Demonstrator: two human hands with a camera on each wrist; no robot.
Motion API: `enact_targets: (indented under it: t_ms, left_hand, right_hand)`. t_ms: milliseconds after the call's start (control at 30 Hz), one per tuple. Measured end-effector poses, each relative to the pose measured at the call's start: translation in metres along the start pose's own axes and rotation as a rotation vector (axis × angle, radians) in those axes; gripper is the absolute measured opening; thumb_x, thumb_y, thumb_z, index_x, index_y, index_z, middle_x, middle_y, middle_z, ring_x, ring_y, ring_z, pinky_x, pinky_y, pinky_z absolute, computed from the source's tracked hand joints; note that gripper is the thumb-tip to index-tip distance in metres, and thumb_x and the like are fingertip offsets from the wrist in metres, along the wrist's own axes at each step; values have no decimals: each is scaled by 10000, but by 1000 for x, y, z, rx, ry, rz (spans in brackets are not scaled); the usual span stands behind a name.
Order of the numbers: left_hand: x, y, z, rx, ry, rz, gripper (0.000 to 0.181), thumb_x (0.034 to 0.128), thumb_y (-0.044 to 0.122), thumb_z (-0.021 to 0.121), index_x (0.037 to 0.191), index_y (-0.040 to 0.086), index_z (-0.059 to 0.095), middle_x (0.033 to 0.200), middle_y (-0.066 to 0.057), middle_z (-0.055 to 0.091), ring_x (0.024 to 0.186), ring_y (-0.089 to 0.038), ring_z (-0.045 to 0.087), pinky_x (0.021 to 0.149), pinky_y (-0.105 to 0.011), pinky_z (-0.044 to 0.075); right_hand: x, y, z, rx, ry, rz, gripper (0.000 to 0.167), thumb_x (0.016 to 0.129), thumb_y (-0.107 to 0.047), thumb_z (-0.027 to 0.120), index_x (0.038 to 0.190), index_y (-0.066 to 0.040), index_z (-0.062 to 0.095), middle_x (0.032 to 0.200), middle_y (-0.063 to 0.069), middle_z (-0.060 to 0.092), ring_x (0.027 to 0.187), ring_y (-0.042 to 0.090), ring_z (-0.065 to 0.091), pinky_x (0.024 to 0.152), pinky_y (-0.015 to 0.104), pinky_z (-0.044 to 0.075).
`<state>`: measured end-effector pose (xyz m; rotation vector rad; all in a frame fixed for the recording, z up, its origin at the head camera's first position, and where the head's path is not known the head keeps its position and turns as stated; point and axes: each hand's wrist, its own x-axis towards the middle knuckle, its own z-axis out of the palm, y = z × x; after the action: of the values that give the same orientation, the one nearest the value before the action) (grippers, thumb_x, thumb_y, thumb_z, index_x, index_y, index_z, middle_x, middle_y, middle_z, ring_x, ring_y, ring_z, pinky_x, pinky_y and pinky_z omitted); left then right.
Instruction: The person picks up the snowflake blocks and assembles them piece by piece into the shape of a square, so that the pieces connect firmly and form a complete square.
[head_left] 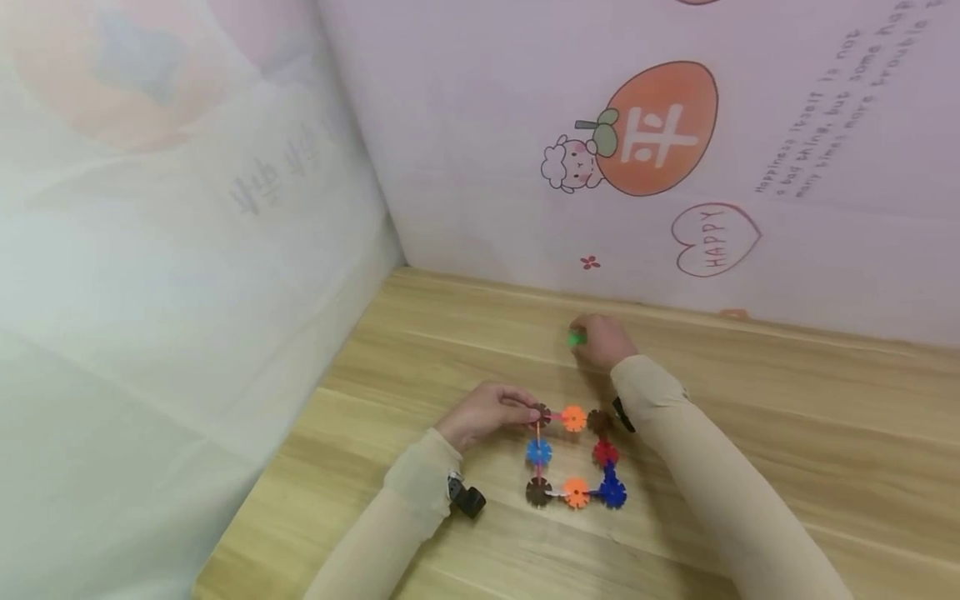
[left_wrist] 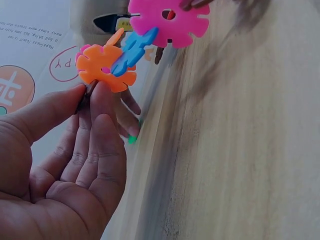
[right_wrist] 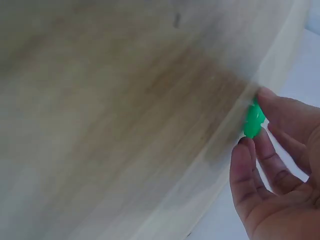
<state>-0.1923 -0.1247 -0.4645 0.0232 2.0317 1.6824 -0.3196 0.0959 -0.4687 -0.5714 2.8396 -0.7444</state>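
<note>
Notched plastic snowflake discs are joined into a square ring, with an orange disc (head_left: pixel 576 492), a blue disc (head_left: pixel 538 452), a dark blue disc (head_left: pixel 612 493) and a red disc (head_left: pixel 605 453) among them. My left hand (head_left: pixel 491 412) pinches the brown disc (head_left: pixel 540 414) at the ring's far left corner between thumb and fingertips. In the left wrist view, that brown disc (left_wrist: pixel 86 97) is seen edge-on, mostly behind the fingers. Farther back, my right hand (head_left: pixel 604 340) holds a green disc (head_left: pixel 576 338). The right wrist view shows this green disc (right_wrist: pixel 254 120) between thumb and fingertips.
The ring lies on a wood-grain table (head_left: pixel 450 350). A printed cloth wall (head_left: pixel 480 167) rises along the back edge, and a pale cloth (head_left: pixel 187 333) hangs at the left. An orange mark (head_left: pixel 733 313) shows at the table's back edge.
</note>
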Motion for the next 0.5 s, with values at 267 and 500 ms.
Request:
enact_targets:
  t_ms: [267, 500]
  left_hand:
    - [1, 2, 4, 45, -9, 34, 225, 880, 123, 732, 1084, 33, 705, 1014, -71, 739, 893, -148, 684, 893, -322, 567]
    - [3, 2, 12, 66, -28, 66, 230, 886, 146, 728, 1092, 47, 704, 1012, -70, 744, 910, -163, 684, 941, -353, 546]
  right_hand:
    - [-54, 14, -21, 147, 23, -24, 143, 881, -53, 705, 1004, 19, 701, 966, 163, 703, 897, 277, 641, 844, 440, 572]
    - [-120, 18, -35, 260, 135, 44, 176, 925, -117, 680, 1065, -12, 686, 951, 115, 695, 911, 250, 658, 835, 408, 589]
